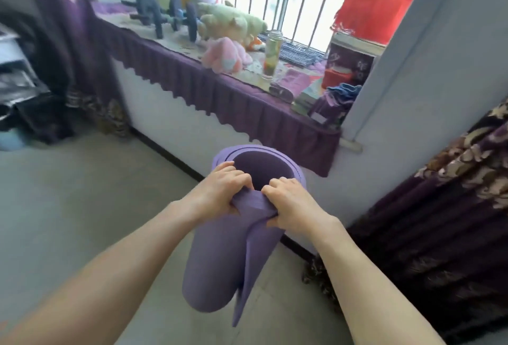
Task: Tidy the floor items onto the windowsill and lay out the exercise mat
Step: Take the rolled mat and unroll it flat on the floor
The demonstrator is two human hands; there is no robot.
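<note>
Grey floor [68, 207], hands [255, 201] gripping rolled foam-like mat [217, 256]

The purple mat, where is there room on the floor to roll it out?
The grey tiled floor is bare to the left of the rolled purple foam mat held by the left hand and right hand, between the wall skirting and the dark bags. The cloth-covered windowsill is crowded with dumbbells, plush toys and a jar.

At my twelve o'clock the windowsill [192, 69] carries dumbbells [165, 14], plush toys [228, 39], a jar [272, 53] and books [308, 97].
</note>
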